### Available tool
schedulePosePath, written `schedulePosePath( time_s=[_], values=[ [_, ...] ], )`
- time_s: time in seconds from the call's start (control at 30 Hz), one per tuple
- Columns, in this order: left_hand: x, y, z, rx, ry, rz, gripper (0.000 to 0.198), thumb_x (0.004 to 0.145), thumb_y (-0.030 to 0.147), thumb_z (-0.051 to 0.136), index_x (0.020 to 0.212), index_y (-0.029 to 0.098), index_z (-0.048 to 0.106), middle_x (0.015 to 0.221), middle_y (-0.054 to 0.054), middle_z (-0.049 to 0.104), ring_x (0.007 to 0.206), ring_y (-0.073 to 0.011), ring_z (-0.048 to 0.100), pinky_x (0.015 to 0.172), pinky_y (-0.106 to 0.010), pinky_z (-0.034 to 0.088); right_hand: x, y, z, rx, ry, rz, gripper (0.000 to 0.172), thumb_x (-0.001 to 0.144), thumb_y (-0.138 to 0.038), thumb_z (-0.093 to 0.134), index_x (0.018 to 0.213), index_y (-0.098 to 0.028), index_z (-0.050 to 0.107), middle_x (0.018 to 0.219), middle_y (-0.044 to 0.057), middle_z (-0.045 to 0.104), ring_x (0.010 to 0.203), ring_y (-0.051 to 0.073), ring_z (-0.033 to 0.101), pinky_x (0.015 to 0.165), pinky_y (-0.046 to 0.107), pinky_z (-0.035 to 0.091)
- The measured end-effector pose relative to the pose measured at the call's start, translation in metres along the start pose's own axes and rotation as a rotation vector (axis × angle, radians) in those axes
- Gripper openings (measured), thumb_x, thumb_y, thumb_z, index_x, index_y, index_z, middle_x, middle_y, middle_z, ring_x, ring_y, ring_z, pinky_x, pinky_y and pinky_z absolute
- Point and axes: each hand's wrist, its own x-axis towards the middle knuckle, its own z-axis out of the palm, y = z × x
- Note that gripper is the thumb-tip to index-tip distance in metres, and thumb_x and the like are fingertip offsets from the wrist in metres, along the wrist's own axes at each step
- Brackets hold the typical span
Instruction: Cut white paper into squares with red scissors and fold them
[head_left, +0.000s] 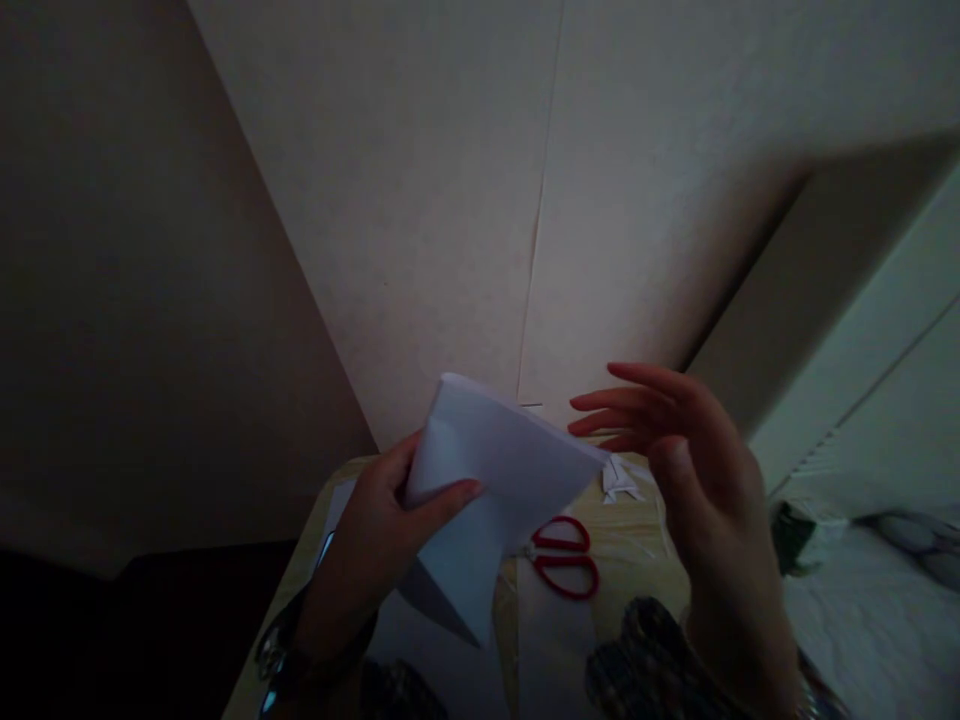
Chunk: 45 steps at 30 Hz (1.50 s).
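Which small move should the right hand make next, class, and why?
Probably close the right hand gently on the nearest corner of the white paper. Its fingers are open close to that corner, while the left hand alone seems to grip the sheet, thumb on top, so a second hold would likely steady it.

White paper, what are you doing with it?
The person's left hand grips the folded white paper above a wooden table. The right hand is open by the paper's corner; whether it touches is unclear. Red-handled scissors lie below, and a small folded paper shape sits near the table's far edge.
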Motion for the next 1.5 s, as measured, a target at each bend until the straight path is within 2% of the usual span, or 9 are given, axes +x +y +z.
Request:
schedulePosePath(
  time_s=[0.1,0.27,0.37,0.5,0.7,0.97,1.1,1.3,1.5],
  values=[
    [-0.004,0.004,0.005,-0.099,0.075,-0.064,0.03,0.061,0.031,0.082,0.087,0.02,0.07,0.069,0.0,0.074,0.059,-0.0214,0.069,0.051,-0.028,0.055,0.002,0.0,0.007,-0.018,-0.044,0.025,0.031,0.088,-0.042,0.069,0.115,-0.027,0.063,0.104,0.004,0.077,0.092,0.019,0.073,0.07,0.026,0.06],
    [-0.006,0.006,0.014,-0.122,0.078,-0.071,0.036,0.061,0.032,0.083,0.092,0.02,0.07,0.079,-0.003,0.077,0.067,-0.0246,0.073,0.054,-0.03,0.057,0.0,-0.007,0.024,-0.03,-0.016,0.106,0.005,0.083,-0.025,0.071,0.082,-0.024,0.066,0.075,-0.003,0.074,0.071,0.015,0.071,0.061,0.022,0.054],
    [-0.008,0.007,0.017,-0.086,0.068,-0.083,0.037,0.062,0.035,0.083,0.093,0.019,0.07,0.077,-0.005,0.077,0.073,-0.0292,0.074,0.055,-0.032,0.057,-0.002,-0.009,0.027,-0.067,0.049,0.134,0.018,0.087,-0.025,0.069,0.069,-0.023,0.064,0.064,-0.004,0.068,0.061,0.013,0.065,0.057,0.021,0.05],
    [-0.011,0.008,0.018,-0.039,0.024,-0.071,0.029,0.063,0.035,0.081,0.086,0.021,0.071,0.068,-0.005,0.075,0.077,-0.032,0.075,0.056,-0.033,0.058,-0.003,-0.008,0.024,-0.064,0.074,0.14,0.021,0.088,-0.024,0.068,0.068,-0.022,0.064,0.062,-0.006,0.065,0.058,0.011,0.061,0.054,0.02,0.044],
    [-0.013,0.01,0.02,-0.095,-0.01,-0.055,0.026,0.059,0.035,0.082,0.075,0.021,0.068,0.057,-0.002,0.07,0.061,-0.0283,0.072,0.049,-0.031,0.056,-0.004,-0.004,0.021,-0.091,0.084,0.144,0.029,0.09,-0.027,0.066,0.063,-0.021,0.059,0.056,-0.007,0.054,0.055,0.009,0.052,0.052,0.021,0.037],
    [-0.011,0.005,0.02,-0.134,0.052,-0.039,0.027,0.056,0.035,0.084,0.072,0.019,0.07,0.056,0.0,0.07,0.05,-0.0211,0.067,0.044,-0.027,0.054,-0.003,-0.007,0.02,-0.119,0.068,0.204,0.038,0.088,-0.035,0.066,0.055,-0.02,0.054,0.054,-0.006,0.047,0.055,0.011,0.046,0.054,0.025,0.035],
    [-0.01,-0.001,0.02,-0.163,0.076,-0.116,0.031,0.056,0.039,0.086,0.075,0.018,0.072,0.062,-0.003,0.075,0.051,-0.0207,0.068,0.044,-0.027,0.055,-0.003,-0.008,0.02,-0.078,0.05,0.214,0.034,0.087,-0.033,0.066,0.057,-0.02,0.056,0.055,-0.006,0.047,0.055,0.011,0.046,0.053,0.024,0.035],
    [-0.009,-0.002,0.021,-0.23,0.067,-0.118,0.026,0.053,0.033,0.087,0.067,0.019,0.071,0.056,-0.001,0.073,0.045,-0.0179,0.065,0.04,-0.024,0.052,-0.003,-0.005,0.019,0.123,0.071,0.2,0.017,0.088,-0.025,0.069,0.072,-0.024,0.066,0.063,-0.007,0.062,0.06,0.009,0.056,0.055,0.018,0.041],
    [-0.014,0.006,0.027,-0.281,0.1,-0.141,0.024,0.048,0.027,0.087,0.065,0.02,0.071,0.056,0.0,0.074,0.047,-0.0167,0.066,0.043,-0.022,0.053,-0.004,-0.005,0.019,0.116,0.076,0.204,0.022,0.087,-0.024,0.07,0.067,-0.022,0.063,0.058,-0.008,0.058,0.056,0.008,0.051,0.052,0.017,0.039]
  ],
)
